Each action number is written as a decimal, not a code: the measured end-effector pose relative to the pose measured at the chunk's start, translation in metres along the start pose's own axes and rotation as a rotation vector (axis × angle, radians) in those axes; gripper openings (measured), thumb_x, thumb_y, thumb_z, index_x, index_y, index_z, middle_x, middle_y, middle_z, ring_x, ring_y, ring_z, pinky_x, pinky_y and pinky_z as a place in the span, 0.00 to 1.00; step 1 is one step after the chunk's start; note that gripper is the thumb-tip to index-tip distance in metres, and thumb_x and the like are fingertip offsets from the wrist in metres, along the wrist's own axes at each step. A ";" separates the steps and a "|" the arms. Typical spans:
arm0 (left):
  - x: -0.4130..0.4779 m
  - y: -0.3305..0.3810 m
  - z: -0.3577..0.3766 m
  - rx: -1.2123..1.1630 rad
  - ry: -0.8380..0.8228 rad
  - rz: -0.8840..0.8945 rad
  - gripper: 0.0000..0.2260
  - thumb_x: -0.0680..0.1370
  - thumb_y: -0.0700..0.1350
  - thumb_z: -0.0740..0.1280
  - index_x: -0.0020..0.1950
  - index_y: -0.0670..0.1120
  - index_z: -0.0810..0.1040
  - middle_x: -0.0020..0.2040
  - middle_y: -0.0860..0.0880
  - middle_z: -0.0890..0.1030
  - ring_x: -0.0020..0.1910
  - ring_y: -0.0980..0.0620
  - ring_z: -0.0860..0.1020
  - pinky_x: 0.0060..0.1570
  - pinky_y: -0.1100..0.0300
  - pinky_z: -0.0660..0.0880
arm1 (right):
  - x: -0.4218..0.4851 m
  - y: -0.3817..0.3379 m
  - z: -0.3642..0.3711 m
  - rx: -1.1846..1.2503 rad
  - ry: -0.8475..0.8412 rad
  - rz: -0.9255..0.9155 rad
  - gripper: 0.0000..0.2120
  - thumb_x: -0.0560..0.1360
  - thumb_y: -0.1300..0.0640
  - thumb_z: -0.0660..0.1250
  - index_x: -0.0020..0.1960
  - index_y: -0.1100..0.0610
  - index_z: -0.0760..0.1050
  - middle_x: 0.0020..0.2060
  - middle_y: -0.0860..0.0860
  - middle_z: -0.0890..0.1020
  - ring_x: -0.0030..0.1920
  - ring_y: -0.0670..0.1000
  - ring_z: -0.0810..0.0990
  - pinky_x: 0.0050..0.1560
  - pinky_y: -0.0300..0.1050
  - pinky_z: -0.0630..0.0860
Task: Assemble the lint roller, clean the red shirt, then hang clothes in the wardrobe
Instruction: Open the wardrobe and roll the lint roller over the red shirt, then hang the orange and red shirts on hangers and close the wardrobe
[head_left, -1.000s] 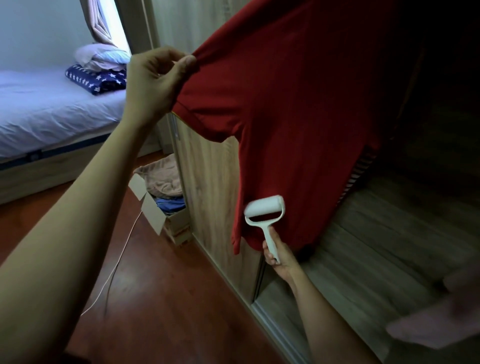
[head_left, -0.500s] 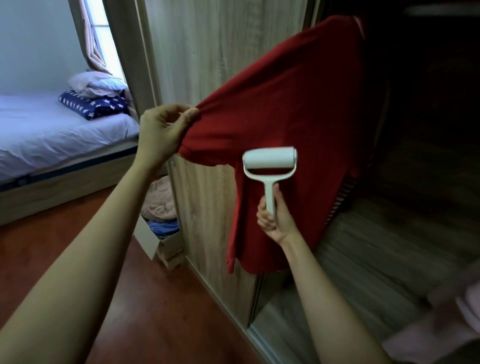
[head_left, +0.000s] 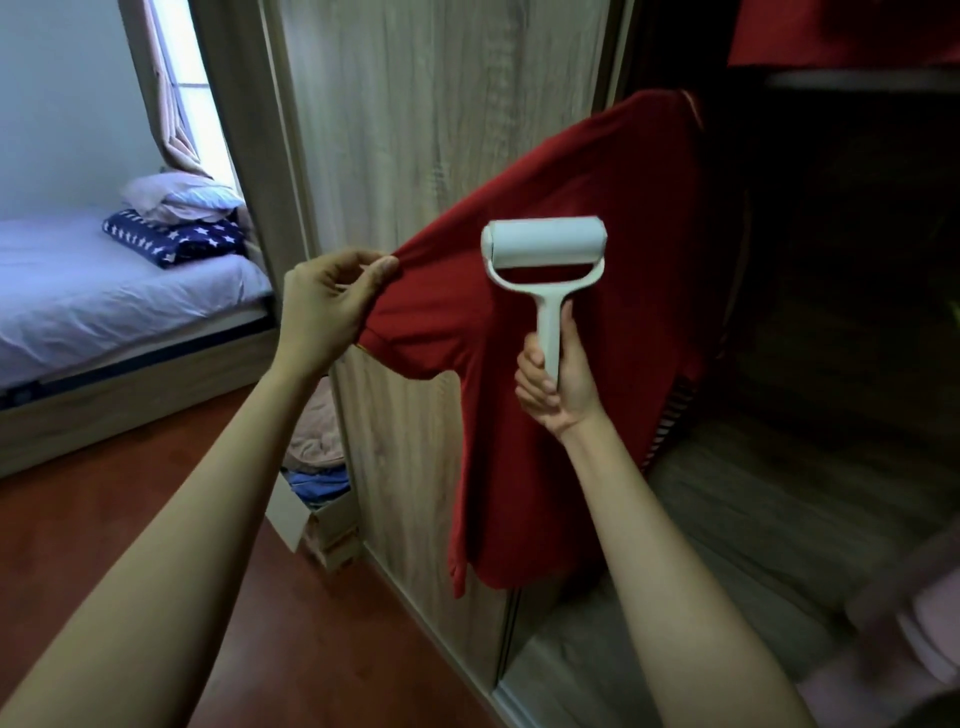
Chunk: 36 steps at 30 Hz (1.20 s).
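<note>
- your left hand (head_left: 332, 306) was pinched shut on the sleeve end of the red shirt (head_left: 587, 395), pulling it out to the side so the shoulder cloth ran taut between that hand and the hanging point above and beyond your right hand.
- your right hand (head_left: 553, 387) was wrapped closed around the handle of the lint roller (head_left: 545, 270), drum uppermost, held in front of the shirt just below the shoulder slope.
- the roller looked assembled, so the step in hand was judged to be the cleaning itself.
- whether the drum was pressing on the cloth or just off it could not be told from this view.
- to do it well, you needed to hold the sleeve tension with the left hand; slack cloth would likely bunch under the drum.
- roll in straight, overlapping passes away from the left hand, down the body.
- light pressure seemed wise, since the shirt hung free at the open wardrobe (head_left: 810, 322) with nothing firm behind it.
</note>
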<state>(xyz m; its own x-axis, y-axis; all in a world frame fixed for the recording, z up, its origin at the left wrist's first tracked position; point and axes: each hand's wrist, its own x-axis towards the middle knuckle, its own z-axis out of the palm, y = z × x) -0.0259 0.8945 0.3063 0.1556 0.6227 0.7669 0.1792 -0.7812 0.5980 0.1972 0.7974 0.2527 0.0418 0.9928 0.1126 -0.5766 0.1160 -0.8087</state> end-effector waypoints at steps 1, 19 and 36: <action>-0.001 -0.004 0.001 -0.002 -0.006 -0.009 0.09 0.77 0.51 0.70 0.47 0.45 0.84 0.39 0.57 0.84 0.37 0.64 0.79 0.41 0.63 0.76 | 0.003 -0.005 0.004 -0.009 -0.022 -0.037 0.29 0.73 0.34 0.53 0.27 0.56 0.68 0.13 0.48 0.63 0.12 0.42 0.58 0.15 0.29 0.49; -0.089 -0.012 0.089 -0.337 -0.360 -0.181 0.04 0.78 0.44 0.68 0.46 0.48 0.83 0.30 0.55 0.82 0.26 0.59 0.78 0.29 0.64 0.76 | -0.110 0.044 -0.059 0.032 0.298 -0.172 0.31 0.76 0.35 0.52 0.27 0.58 0.67 0.15 0.49 0.64 0.13 0.43 0.60 0.16 0.32 0.48; -0.234 0.058 0.145 -0.631 -1.087 0.299 0.08 0.78 0.42 0.67 0.57 0.46 0.81 0.56 0.54 0.81 0.56 0.64 0.77 0.58 0.71 0.70 | -0.369 0.163 -0.004 0.095 1.226 -0.520 0.31 0.75 0.34 0.51 0.26 0.57 0.65 0.14 0.50 0.61 0.12 0.44 0.57 0.14 0.30 0.50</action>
<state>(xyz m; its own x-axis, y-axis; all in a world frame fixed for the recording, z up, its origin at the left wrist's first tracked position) 0.0886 0.7102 0.1274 0.8691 -0.0953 0.4854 -0.4403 -0.5962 0.6714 0.0916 0.4501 0.0772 0.9453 0.2262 -0.2350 -0.3221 0.5342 -0.7816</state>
